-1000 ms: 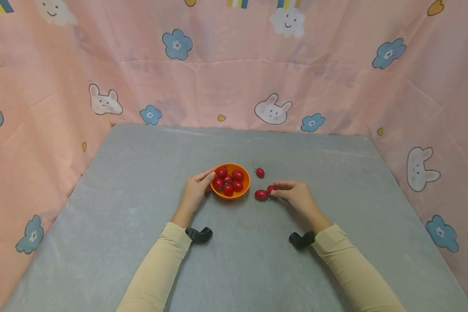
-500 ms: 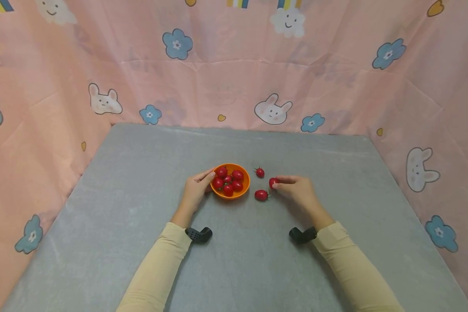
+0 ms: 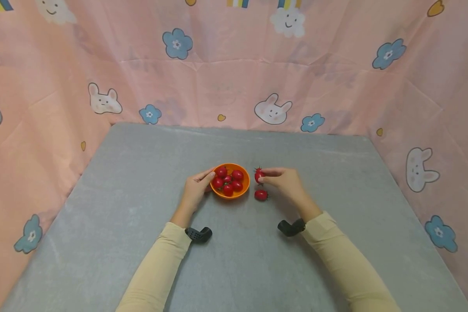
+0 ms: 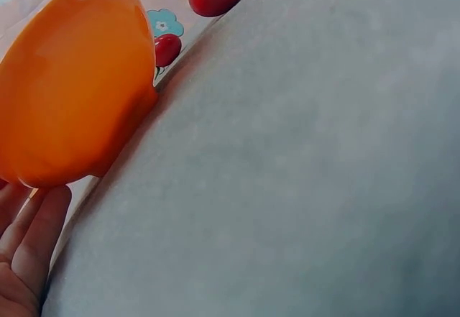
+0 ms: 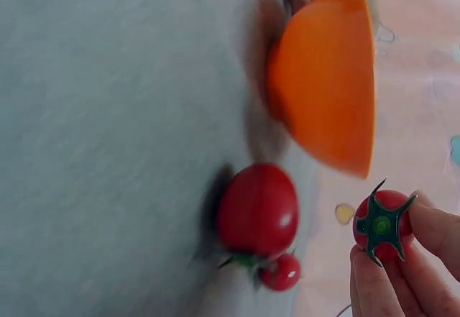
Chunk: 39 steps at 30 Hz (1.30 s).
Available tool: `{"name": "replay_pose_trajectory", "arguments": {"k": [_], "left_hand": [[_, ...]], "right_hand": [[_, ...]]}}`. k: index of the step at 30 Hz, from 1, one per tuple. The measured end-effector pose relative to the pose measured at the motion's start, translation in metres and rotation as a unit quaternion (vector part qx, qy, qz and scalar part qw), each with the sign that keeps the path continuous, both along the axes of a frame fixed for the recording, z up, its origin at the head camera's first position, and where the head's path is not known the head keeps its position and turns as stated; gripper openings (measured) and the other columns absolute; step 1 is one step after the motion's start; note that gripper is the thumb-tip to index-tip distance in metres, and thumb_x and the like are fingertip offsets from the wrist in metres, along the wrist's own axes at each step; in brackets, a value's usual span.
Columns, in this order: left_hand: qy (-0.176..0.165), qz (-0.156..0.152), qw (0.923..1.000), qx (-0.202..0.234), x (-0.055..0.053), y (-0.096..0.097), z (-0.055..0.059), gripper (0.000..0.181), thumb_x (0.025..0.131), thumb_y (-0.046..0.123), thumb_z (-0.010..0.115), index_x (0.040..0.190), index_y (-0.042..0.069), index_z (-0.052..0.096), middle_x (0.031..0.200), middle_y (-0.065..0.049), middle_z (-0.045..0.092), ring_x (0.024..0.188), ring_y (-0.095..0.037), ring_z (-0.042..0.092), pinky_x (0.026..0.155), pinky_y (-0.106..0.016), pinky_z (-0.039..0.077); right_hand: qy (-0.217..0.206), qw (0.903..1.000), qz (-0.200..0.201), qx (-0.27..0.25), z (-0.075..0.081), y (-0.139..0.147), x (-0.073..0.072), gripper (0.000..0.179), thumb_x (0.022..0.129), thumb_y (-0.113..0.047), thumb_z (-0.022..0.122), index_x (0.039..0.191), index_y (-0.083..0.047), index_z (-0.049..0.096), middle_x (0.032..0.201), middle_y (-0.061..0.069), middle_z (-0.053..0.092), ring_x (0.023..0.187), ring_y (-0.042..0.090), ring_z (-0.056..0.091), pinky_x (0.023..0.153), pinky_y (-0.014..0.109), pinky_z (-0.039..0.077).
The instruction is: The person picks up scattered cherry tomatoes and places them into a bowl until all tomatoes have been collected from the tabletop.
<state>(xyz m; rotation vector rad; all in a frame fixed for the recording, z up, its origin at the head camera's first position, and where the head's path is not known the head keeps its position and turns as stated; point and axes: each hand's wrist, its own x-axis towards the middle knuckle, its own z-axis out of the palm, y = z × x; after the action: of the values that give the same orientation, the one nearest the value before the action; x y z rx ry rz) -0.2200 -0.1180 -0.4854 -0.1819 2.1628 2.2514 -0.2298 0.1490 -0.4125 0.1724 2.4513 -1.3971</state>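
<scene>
In the head view my left hand grips the left side of an orange bowl, thumb at its rim. Several red cherry tomatoes lie inside the bowl. To the right, my right hand pinches one cherry tomato between thumb and fingers, its green stem end facing the wrist camera. This tomato is held above the table, apart from the bowl. A loose tomato lies on the table near the bowl's right side. Farther back lies another loose tomato, mostly covered by the held one in the head view.
The grey table stretches around both hands. Behind it and at its sides hangs a pink cloth printed with rabbits, flowers and clouds. Each wrist carries a black camera mount.
My right hand has lifted the pinched tomato off the table beside the near loose one, then carried it left and slightly farther away, toward the bowl. The left hand and bowl stay put.
</scene>
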Motion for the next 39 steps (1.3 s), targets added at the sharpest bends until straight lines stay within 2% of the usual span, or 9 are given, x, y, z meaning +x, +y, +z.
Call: {"name": "replay_pose_trajectory", "arguments": {"k": [9, 17, 23, 27, 33, 39], "left_hand": [[-0.001, 0.002, 1.0, -0.003, 0.0, 0.0, 0.0, 0.037, 0.097, 0.025, 0.065, 0.128, 0.004, 0.067, 0.133, -0.015, 0.065, 0.091, 0.0, 0.065, 0.073, -0.016, 0.058], [0.0, -0.001, 1.0, -0.007, 0.0, -0.001, -0.001, 0.037, 0.098, 0.025, 0.064, 0.129, 0.004, 0.067, 0.133, -0.015, 0.065, 0.092, -0.001, 0.066, 0.074, -0.017, 0.058], [-0.001, -0.001, 1.0, -0.004, 0.0, -0.001, -0.001, 0.037, 0.098, 0.025, 0.064, 0.129, 0.004, 0.067, 0.133, -0.015, 0.065, 0.093, -0.002, 0.066, 0.075, -0.017, 0.058], [0.001, -0.003, 1.0, -0.007, 0.0, -0.001, -0.001, 0.037, 0.098, 0.024, 0.063, 0.129, 0.004, 0.066, 0.133, -0.015, 0.065, 0.096, -0.001, 0.066, 0.076, -0.017, 0.058], [0.01, -0.008, 0.9999, 0.001, 0.0, -0.001, -0.002, 0.038, 0.099, 0.023, 0.063, 0.13, 0.002, 0.065, 0.132, -0.017, 0.065, 0.091, 0.0, 0.066, 0.075, -0.017, 0.058], [0.013, -0.011, 0.9998, 0.0, 0.001, -0.001, -0.001, 0.038, 0.098, 0.025, 0.063, 0.13, 0.003, 0.065, 0.132, -0.017, 0.065, 0.09, 0.0, 0.067, 0.075, -0.016, 0.058]], "right_hand": [[0.022, 0.9993, 0.03, 0.003, 0.009, -0.027, -0.001, 0.042, 0.085, -0.032, 0.079, 0.122, -0.014, 0.072, 0.132, 0.008, 0.067, 0.133, 0.028, 0.048, 0.114, 0.049, 0.04], [0.034, 0.9984, 0.044, 0.005, 0.01, -0.045, -0.003, 0.038, 0.083, -0.03, 0.081, 0.118, -0.016, 0.075, 0.13, 0.007, 0.068, 0.129, 0.027, 0.052, 0.108, 0.044, 0.047], [0.038, 0.9974, 0.06, 0.012, 0.009, -0.061, -0.003, 0.035, 0.082, -0.03, 0.082, 0.115, -0.018, 0.077, 0.132, 0.007, 0.067, 0.13, 0.027, 0.052, 0.11, 0.044, 0.046], [0.058, 0.995, 0.077, 0.026, 0.008, -0.071, -0.002, 0.036, 0.08, -0.029, 0.084, 0.113, -0.016, 0.077, 0.132, 0.009, 0.067, 0.13, 0.028, 0.054, 0.11, 0.044, 0.047], [0.074, 0.9917, 0.101, 0.028, 0.007, -0.081, -0.001, 0.037, 0.079, -0.026, 0.085, 0.113, -0.013, 0.077, 0.132, 0.011, 0.066, 0.127, 0.028, 0.056, 0.101, 0.04, 0.053], [0.088, 0.9851, 0.134, 0.061, 0.005, -0.088, 0.001, 0.038, 0.08, -0.027, 0.084, 0.114, -0.012, 0.076, 0.133, 0.014, 0.065, 0.126, 0.029, 0.054, 0.098, 0.038, 0.056]]}}
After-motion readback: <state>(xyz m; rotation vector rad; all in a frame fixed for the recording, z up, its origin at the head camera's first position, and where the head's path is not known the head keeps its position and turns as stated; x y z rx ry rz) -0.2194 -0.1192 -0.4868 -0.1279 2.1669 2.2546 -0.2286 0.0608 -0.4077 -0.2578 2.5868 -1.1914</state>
